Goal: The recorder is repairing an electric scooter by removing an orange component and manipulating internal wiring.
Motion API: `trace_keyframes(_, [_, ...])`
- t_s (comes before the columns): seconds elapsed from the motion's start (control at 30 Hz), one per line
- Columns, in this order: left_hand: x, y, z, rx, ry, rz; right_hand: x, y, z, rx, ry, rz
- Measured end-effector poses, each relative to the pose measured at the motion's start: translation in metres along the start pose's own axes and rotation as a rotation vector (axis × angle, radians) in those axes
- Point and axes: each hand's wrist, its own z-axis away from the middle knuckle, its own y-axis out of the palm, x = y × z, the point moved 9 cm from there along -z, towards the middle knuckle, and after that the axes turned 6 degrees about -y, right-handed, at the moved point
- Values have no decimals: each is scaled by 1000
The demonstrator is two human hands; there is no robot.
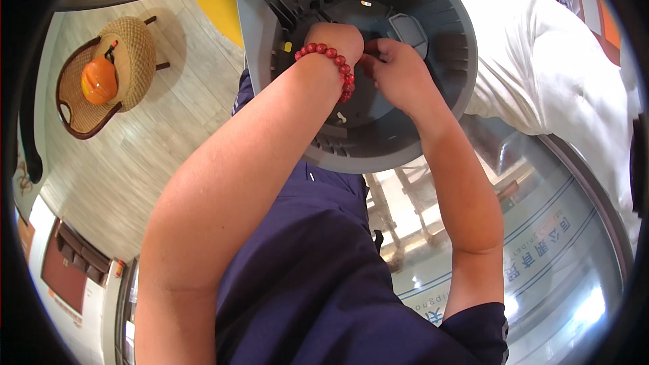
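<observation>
Grey tub (358, 163) sits up near 1 o'clock, and both hands are down inside it. The left hand (337, 35), with red beads (340, 60) round its wrist, reaches in from 7 o'clock; its fingers are hidden, so I can't tell how open it is or if it has hold of anything. The right hand (400, 76) comes in from 5 o'clock, fingers bent in a loose curl close to the left hand, and I can't see if it pinches something small. It looks like the step is close finger work, maybe on a part tucked under the hands. I think the next move calls for a steady left hand and small, careful pushes from the right, as the space is tight. Inside the tub, a grey square piece (408, 32) is near 2 o'clock and a little white bit (341, 118) near 7. Further out, white cloth (534, 61) bulges at 2 o'clock, a shiny glass panel (554, 277) shows at 4, and a wicker chair (138, 47) with an orange hard hat (100, 82) stands at 10.
</observation>
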Motion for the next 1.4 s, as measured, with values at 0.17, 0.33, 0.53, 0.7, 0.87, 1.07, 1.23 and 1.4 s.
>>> trace_keyframes(0.17, [5, -3, 5, -24, -99, 263, -2, 0, 1, 7, 0, 32])
trace_keyframes(0.33, [3, -6, 14, -11, -80, 223, -6, 8, 4, 89, 111, -261])
trace_keyframes(0.53, [10, -13, 24, -60, -176, 507, -10, 13, 5, 129, 197, -484])
trace_keyframes(0.7, [12, -22, 37, 33, -313, 534, -11, 15, 4, 151, 241, -600])
trace_keyframes(0.87, [12, -29, 37, 64, -346, 359, -13, 15, -2, 189, 259, -498])
trace_keyframes(1.07, [28, -25, 38, -242, -499, 958, 41, -3, 2, -63, -317, 576])
trace_keyframes(1.23, [7, -57, 45, -195, -284, 416, 49, 1, 9, -183, -441, 809])
trace_keyframes(1.4, [31, -33, 60, -126, -659, 1011, 26, 0, 5, -46, -206, -56])
